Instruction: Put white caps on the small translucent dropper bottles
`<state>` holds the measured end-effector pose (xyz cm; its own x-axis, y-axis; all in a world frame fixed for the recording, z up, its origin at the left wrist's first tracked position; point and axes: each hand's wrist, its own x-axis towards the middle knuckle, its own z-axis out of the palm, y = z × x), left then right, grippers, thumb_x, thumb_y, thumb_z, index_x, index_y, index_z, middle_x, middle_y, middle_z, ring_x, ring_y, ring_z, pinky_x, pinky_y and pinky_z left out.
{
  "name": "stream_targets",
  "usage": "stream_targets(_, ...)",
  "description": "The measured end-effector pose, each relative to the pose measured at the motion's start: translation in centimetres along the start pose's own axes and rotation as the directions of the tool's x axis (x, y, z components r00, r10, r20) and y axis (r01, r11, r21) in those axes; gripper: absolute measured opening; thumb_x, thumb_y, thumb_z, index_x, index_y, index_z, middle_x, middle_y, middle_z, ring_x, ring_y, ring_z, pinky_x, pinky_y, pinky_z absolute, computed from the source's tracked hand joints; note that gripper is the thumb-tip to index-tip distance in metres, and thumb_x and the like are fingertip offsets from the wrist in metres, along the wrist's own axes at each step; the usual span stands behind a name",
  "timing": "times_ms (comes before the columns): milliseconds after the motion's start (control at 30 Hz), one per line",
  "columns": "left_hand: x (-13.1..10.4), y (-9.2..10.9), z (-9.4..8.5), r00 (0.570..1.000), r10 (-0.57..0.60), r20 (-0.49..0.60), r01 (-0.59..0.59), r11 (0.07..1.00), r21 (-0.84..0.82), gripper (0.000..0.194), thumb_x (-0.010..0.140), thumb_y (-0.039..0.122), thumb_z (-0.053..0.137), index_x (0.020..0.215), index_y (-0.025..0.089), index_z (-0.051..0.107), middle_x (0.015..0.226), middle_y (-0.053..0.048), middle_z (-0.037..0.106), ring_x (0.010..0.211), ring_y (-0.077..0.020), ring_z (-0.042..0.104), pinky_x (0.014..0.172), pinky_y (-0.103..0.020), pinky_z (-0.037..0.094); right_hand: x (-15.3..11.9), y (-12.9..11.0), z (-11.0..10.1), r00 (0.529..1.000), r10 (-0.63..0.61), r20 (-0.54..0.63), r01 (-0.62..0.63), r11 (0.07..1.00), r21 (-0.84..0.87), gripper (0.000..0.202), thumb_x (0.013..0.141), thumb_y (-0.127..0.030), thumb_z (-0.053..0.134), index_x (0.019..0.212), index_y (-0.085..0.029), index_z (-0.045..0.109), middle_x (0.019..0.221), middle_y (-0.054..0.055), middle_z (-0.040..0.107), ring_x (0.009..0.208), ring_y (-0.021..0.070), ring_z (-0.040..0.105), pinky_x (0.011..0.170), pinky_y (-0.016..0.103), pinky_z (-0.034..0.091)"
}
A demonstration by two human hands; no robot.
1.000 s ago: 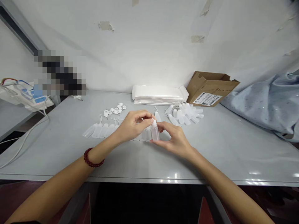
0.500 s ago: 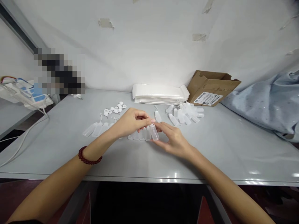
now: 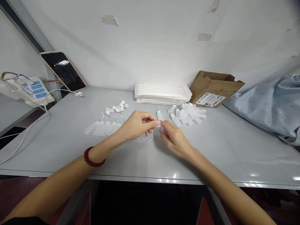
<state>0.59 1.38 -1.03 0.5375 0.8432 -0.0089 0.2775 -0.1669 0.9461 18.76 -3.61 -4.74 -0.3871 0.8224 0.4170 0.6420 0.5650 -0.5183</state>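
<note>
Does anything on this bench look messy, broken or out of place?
Nothing is spilled or broken. The cardboard box at the back lies tipped on its side, flaps open. A loose heap of small plastic bottles sits beside it, unlike the neat row of bottles by the left hand. The wall shows torn tape scraps.

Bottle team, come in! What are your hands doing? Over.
Left hand and right hand together pinch one small bottle above the table. Row of bottles lies just behind. Nothing blocking.
</note>
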Motion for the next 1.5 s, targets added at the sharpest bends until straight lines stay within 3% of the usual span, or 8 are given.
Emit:
stream_targets(300,0.0,0.0,-0.4,0.994,0.097,0.058,-0.09,0.991,-0.1,0.019,0.083,0.032,0.065,0.082,0.014,0.071,0.065,-0.001,0.066,0.055,-0.0106,0.06,0.057,-0.023,0.051,-0.2,-0.6,-0.3,0.991,0.121,0.059,-0.124,0.991,0.046,0.016,0.095,-0.024,0.041,0.108,-0.018,0.047,0.083,0.006,0.061,0.061,0.0155,0.053,0.055,0.027,0.041)
stream_targets(467,-0.4,0.3,-1.0,0.967,0.211,0.142,-0.218,0.975,0.036,0.014,0.084,0.026,0.063,0.088,0.018,0.074,0.078,-0.003,0.069,0.067,-0.012,0.06,0.06,-0.022,0.048,-0.2,-0.8,-0.6,0.974,0.176,0.143,-0.181,0.983,0.026,0.006,0.093,-0.025,0.041,0.09,-0.021,0.045,0.064,-0.002,0.052,0.051,0.0128,0.044,0.049,0.024,0.032)
stream_targets(700,-0.4,-0.4,-1.0,0.919,0.359,0.162,-0.38,0.917,0.124,0.022,0.083,0.015,0.058,0.075,0.024,0.077,0.096,-0.004,0.065,0.08,-0.0133,0.06,0.064,-0.023,0.046,0.1,-0.9,-1.1,0.955,0.223,0.196,-0.256,0.954,0.159,0.019,0.09,-0.026,0.044,0.073,-0.022,0.038,0.056,-0.006,0.037,0.049,0.0089,0.033,0.046,0.022,0.026)
stream_targets(833,-0.6,-0.1,-0.9,0.916,0.37,0.156,-0.389,0.915,0.111,0.016,0.081,0.014,0.061,0.075,0.021,0.074,0.096,-0.003,0.065,0.083,-0.0139,0.061,0.073,-0.026,0.049,0.2,-0.9,-1.1,0.961,0.22,0.167,-0.251,0.949,0.192,0.022,0.09,-0.027,0.045,0.072,-0.022,0.035,0.057,-0.007,0.037,0.049,0.0084,0.034,0.047,0.022,0.027)
stream_targets(967,-0.6,0.3,-0.4,0.956,0.285,0.064,-0.281,0.958,-0.06,0.009,0.077,0.023,0.07,0.085,0.018,0.068,0.091,-0.003,0.067,0.085,-0.0158,0.064,0.079,-0.029,0.053,0.2,-1.0,-1.1,0.964,0.215,0.159,-0.245,0.95,0.195,0.018,0.091,-0.028,0.045,0.075,-0.021,0.04,0.058,-0.006,0.039,0.051,0.0093,0.036,0.049,0.023,0.028)
stream_targets(1167,-0.5,0.5,-0.1,0.99,0.137,0.031,-0.135,0.99,-0.047,0.015,0.079,0.031,0.07,0.083,0.017,0.072,0.077,-0.003,0.069,0.073,-0.0149,0.064,0.065,-0.025,0.052,0.2,-1.2,-1.0,0.963,0.222,0.154,-0.249,0.95,0.188,0.014,0.09,-0.026,0.044,0.078,-0.021,0.042,0.057,-0.007,0.038,0.051,0.0098,0.036,0.05,0.024,0.027)
stream_targets(1367,-0.6,0.5,-0.5,0.955,0.293,0.045,-0.292,0.956,-0.03,0.004,0.078,0.019,0.07,0.079,0.018,0.074,0.081,-0.002,0.068,0.075,-0.0133,0.063,0.064,-0.023,0.051,0.2,-1.3,-1.2,0.949,0.237,0.206,-0.291,0.909,0.297,0.02,0.09,-0.03,0.046,0.073,-0.019,0.042,0.06,-0.006,0.036,0.053,0.0089,0.034,0.052,0.025,0.026)
stream_targets(1500,-0.8,0.4,-0.5,0.92,0.386,0.067,-0.386,0.922,-0.006,0.009,0.079,0.013,0.067,0.082,0.018,0.074,0.087,-0.003,0.069,0.077,-0.013,0.062,0.066,-0.024,0.051,0.4,-1.3,-1.6,0.899,0.272,0.344,-0.419,0.761,0.495,0.023,0.089,-0.036,0.05,0.075,-0.018,0.048,0.059,-0.006,0.036,0.053,0.0083,0.034,0.052,0.025,0.027)
